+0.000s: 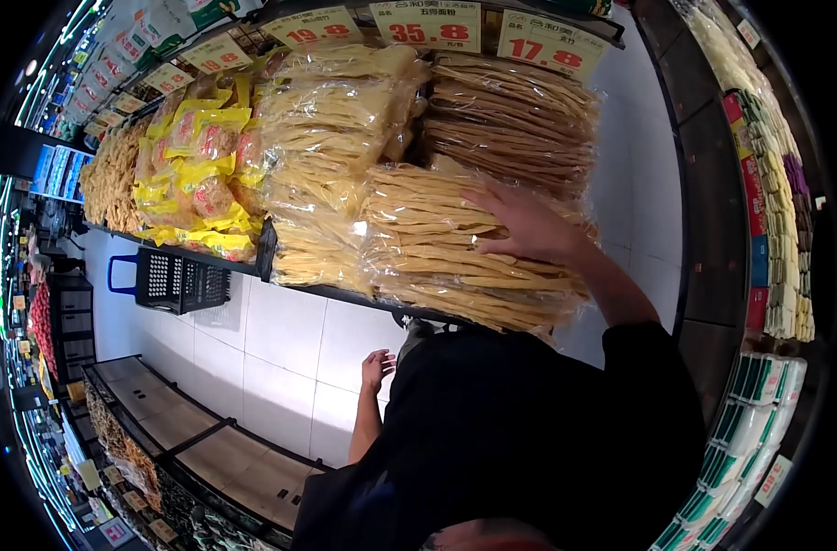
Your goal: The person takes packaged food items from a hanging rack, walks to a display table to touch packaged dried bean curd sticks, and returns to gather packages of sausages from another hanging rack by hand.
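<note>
My right hand [533, 223] rests on a clear bag of pale yellow dried bean curd sticks [437, 243] at the front of the display. Its fingers are stretched out and spread over the plastic. My left hand [376, 369] hangs low beside my body, above the floor, holding nothing, its fingers loosely apart. Behind the bag under my right hand lie darker brown dried sticks [505, 124], also in clear wrapping. To the left are more bagged pale sticks [322, 138], piled in a tall stack.
Yellow-trimmed packets [207, 165] fill the display farther left. Price signs [425, 28] stand along its back. A black shopping basket [181, 278] sits on the white tiled floor [280, 321]. Shelving with stacked white-and-green packs [744, 432] runs along the right.
</note>
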The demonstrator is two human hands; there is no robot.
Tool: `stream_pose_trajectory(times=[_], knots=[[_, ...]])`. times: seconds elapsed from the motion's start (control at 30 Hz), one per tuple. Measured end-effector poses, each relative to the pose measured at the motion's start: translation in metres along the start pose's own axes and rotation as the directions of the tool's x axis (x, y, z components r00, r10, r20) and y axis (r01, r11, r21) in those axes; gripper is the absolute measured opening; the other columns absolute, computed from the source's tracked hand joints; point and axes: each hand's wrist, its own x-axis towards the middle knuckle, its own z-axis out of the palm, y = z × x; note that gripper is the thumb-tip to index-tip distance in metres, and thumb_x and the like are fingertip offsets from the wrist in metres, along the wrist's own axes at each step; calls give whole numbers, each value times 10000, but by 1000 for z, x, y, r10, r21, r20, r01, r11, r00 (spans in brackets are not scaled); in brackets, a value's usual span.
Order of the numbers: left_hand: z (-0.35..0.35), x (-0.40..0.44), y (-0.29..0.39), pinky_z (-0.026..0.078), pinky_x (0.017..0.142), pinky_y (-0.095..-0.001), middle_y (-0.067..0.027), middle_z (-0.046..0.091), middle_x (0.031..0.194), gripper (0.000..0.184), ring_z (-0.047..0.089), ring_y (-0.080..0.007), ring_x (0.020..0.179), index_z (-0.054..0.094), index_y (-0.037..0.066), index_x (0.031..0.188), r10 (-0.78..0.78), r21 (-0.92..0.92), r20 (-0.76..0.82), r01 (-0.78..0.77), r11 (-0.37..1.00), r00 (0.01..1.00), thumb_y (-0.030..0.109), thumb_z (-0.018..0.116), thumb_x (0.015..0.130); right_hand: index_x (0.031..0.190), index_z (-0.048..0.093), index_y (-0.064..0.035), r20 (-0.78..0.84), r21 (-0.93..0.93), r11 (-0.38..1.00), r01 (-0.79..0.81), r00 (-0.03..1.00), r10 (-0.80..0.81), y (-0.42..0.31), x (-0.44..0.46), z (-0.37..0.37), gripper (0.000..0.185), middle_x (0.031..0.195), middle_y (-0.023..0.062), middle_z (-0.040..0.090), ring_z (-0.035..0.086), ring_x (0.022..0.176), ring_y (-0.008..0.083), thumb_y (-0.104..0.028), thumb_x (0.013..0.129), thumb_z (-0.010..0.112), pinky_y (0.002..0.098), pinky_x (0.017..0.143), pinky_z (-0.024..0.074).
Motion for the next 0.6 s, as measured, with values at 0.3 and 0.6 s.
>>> stream_pose_trajectory(times=[0.3, 0.6], knots=[[2, 11, -8, 522, 704, -299, -102, 668, 914, 259, 634, -179, 773, 588, 29, 1099, -13, 75, 52, 9, 997, 999, 147, 425, 937, 1385, 427, -160, -32, 118, 989, -90, 995, 95, 14, 2, -1, 709, 1339, 142, 494, 477, 1217, 322, -408, 779, 699, 420, 1024, 383], [-3, 11, -19, 512, 696, -290, -108, 668, 927, 282, 628, -176, 784, 570, 14, 1124, -10, 44, 20, 9, 999, 1000, 171, 437, 931, 1287, 559, -180, -116, 175, 981, -83, 988, 104, 22, -5, -23, 529, 1166, 105, 624, 582, 1084, 258, -312, 796, 705, 371, 930, 461]])
